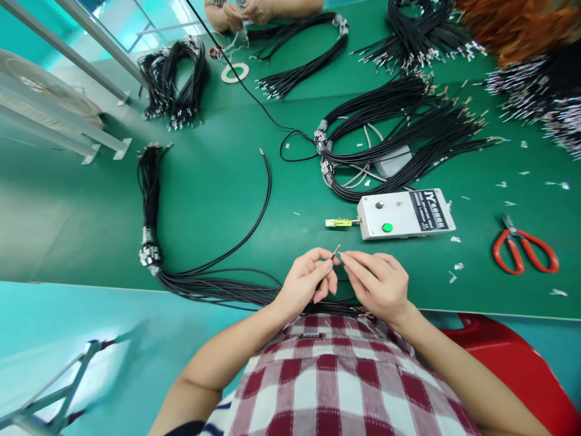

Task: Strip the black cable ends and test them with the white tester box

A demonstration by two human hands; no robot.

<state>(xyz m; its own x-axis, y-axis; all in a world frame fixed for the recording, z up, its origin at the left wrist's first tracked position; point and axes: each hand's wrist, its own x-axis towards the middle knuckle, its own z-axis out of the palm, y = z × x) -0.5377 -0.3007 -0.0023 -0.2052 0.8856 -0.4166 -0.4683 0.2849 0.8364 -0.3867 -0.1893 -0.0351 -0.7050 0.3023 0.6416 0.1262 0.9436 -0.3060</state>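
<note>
Near the front edge of the green table, my left hand [313, 275] pinches a black cable close to its stripped end [336, 249], where bare coppery wire shows. Close by on the right, the fingertips of my right hand [374, 278] are pinched together at a small pale bit by that end; what it is I cannot make out. A bundle of black cables [218, 287] runs from the left and passes under my hands. Just beyond them lies a white box with a green button [406, 215], its yellow-green tip [340, 223] pointing left.
Red-handled pliers [521, 245] lie at the right among pale scraps. Looped black cable bundles [385, 139] rest behind the box, more [175, 82] at the back left near a tape roll [235, 73]. Across the table are another person's hands [242, 12]. A red chair [512, 369] stands right.
</note>
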